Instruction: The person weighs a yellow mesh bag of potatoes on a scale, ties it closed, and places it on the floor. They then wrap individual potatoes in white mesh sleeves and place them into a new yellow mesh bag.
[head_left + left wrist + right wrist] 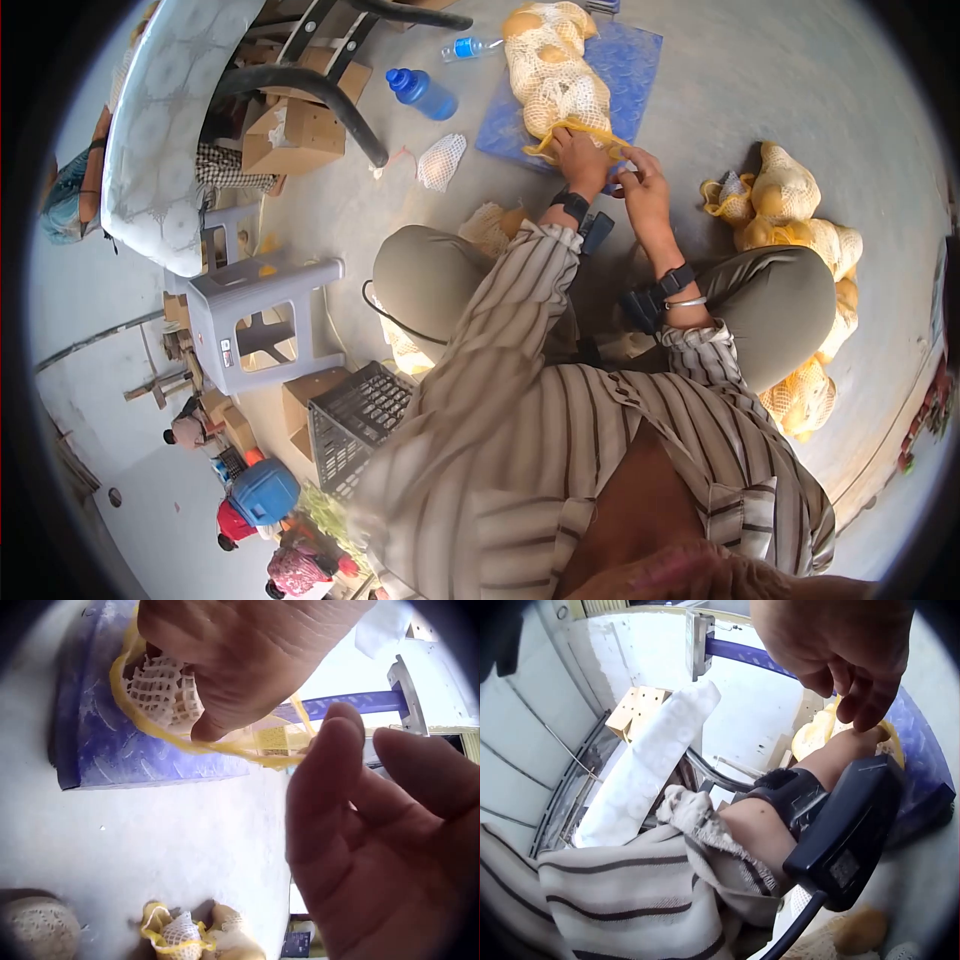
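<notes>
A long yellow mesh bag [560, 80], filled with pale yellow fruit in white foam nets, lies on a blue platform scale [635, 80]. My left hand [580, 158] grips the bag's mouth, its thumb over the yellow rim [225, 750] in the left wrist view. Beside that thumb, a foam net [161, 690] shows inside the opening. Fingers of my right hand [645, 190] hold the other side of the rim, drawing it to a corner; the thumb stands apart. From the right wrist view, the right hand [836, 656] hangs above the left one, hiding part of the bag.
More filled mesh bags [800, 235] lie on the floor to the right. On the left are a blue bottle [425, 93], a clear bottle [470, 48], a loose foam net [440, 162], a grey stool [265, 290], a black crate [360, 415] and a covered table [175, 120].
</notes>
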{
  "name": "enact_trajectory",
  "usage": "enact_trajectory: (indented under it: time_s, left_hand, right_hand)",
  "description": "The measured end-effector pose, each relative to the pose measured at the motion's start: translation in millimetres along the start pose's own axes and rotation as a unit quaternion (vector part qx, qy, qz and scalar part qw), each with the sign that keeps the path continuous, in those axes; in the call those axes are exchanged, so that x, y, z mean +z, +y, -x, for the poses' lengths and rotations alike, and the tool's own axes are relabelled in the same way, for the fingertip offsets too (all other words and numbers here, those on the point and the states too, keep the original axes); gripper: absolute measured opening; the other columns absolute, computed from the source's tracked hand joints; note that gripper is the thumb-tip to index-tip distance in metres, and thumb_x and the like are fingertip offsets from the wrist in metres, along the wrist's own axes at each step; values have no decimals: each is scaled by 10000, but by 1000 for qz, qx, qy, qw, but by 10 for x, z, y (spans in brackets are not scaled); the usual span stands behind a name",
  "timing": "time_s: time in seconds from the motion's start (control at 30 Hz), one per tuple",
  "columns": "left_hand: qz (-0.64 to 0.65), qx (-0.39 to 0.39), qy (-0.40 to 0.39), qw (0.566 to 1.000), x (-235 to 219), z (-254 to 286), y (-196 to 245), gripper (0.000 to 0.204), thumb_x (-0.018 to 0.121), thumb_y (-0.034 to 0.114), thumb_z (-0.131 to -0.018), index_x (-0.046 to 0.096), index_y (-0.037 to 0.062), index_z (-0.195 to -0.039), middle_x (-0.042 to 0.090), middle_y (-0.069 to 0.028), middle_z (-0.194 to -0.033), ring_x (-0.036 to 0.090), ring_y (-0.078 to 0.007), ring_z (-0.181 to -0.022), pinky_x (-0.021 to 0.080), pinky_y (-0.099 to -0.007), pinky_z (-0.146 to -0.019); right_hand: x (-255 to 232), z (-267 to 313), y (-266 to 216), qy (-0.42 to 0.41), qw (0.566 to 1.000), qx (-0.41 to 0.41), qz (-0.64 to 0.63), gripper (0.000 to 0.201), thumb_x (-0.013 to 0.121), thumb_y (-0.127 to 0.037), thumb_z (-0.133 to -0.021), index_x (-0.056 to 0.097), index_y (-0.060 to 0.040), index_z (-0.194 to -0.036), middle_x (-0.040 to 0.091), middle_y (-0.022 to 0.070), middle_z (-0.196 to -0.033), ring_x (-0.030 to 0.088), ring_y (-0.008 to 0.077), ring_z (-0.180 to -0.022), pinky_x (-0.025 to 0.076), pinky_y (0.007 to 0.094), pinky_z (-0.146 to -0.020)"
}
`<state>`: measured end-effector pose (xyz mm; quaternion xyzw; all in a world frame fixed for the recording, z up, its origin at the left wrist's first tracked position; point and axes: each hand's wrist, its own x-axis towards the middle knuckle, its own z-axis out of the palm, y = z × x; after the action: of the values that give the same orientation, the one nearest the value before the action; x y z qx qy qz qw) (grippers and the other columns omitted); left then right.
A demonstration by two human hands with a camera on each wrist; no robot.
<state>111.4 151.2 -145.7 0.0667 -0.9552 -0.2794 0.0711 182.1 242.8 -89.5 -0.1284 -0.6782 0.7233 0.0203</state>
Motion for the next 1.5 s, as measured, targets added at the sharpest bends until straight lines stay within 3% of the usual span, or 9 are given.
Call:
enact_trajectory:
  time_s: [0.27, 0.57, 0.73, 0.8, 1.0, 1.2, 1.33, 1.4, 1.5]
  left_hand:
    - [82, 23, 1, 996, 42, -20, -244, 478, 761, 277, -634, 613, -75, -921, 460, -229, -1102, 422, -400, -1072, 361, -456, -942]
    - [318, -44, -48, 946, -9, 326, -490, 746, 805, 212, -610, 413, -77, -1175, 503, -213, -1112, 494, -340, -1061, 402, -415, -918]
    - [353, -72, -30, 932, -125, 637, -566, 710, 788, 166, -616, 417, -52, -1180, 535, -193, -1125, 547, -300, -1036, 437, -383, -898]
    - [433, -107, -238, 863, -250, 752, -601, 712, 788, 194, -617, 421, -32, -1182, 567, -191, -1090, 573, -301, -1005, 450, -384, -878]
    - [105, -92, -427, 893, -596, 1117, -303, 784, 772, 396, -632, 429, -37, -1188, 587, -238, -1091, 593, -332, -1017, 463, -393, -862]
    - [33, 32, -440, 897, 261, 1402, -1032, 743, 758, 450, -649, 506, -23, -1164, 604, -238, -1101, 602, -372, -996, 481, -427, -829]
    - [35, 19, -362, 931, 26, 1013, -863, 493, 732, 411, -664, 666, 2, -933, 661, -209, -977, 630, -376, -918, 502, -429, -775]
    - [41, -48, -449, 891, -376, 444, -688, 383, 692, 365, -689, 684, -10, -769, 671, -222, -893, 646, -368, -876, 513, -415, -742]
    - [182, -148, -411, 881, -821, -174, -865, 350, 646, 327, -728, 685, -17, -776, 672, -219, -910, 656, -348, -852, 520, -402, -708]
  right_hand:
    - [-37, -42, 86, 31, 999, -7, 37, 282, 542, -11, -852, 581, 46, -1126, 494, 109, -1222, 621, 158, -754, 529, 270, -633]
    - [-67, -44, 43, 35, 998, 11, 41, 300, 528, -1, -858, 565, 61, -1149, 498, 109, -1186, 631, 162, -831, 552, 282, -669]
    - [-56, -58, 102, 59, 997, -14, 44, 272, 547, -32, -862, 572, 95, -1101, 515, 135, -1152, 616, 161, -684, 523, 279, -596]
    - [-63, -56, 118, 57, 997, -3, 41, 274, 552, -41, -867, 572, 98, -1103, 517, 139, -1151, 618, 162, -689, 522, 280, -594]
    - [-67, -58, 163, 52, 998, 8, 39, 284, 564, -60, -875, 575, 93, -1115, 524, 142, -1152, 631, 167, -723, 525, 278, -599]
    - [-105, -90, 237, 35, 998, 38, 29, 306, 542, -36, -865, 562, 73, -1151, 507, 120, -1175, 636, 179, -791, 542, 284, -634]
    - [-56, -73, 261, 21, 997, 56, 45, 327, 523, -24, -862, 551, 61, -1176, 497, 107, -1189, 640, 191, -839, 550, 284, -653]
    - [-44, -53, 260, 12, 997, 54, 59, 329, 521, -23, -861, 550, 62, -1177, 497, 109, -1190, 641, 191, -839, 549, 284, -653]
    - [-51, -38, 253, 2, 994, 53, 93, 334, 518, -21, -858, 548, 62, -1179, 498, 110, -1191, 640, 191, -839, 548, 285, -652]
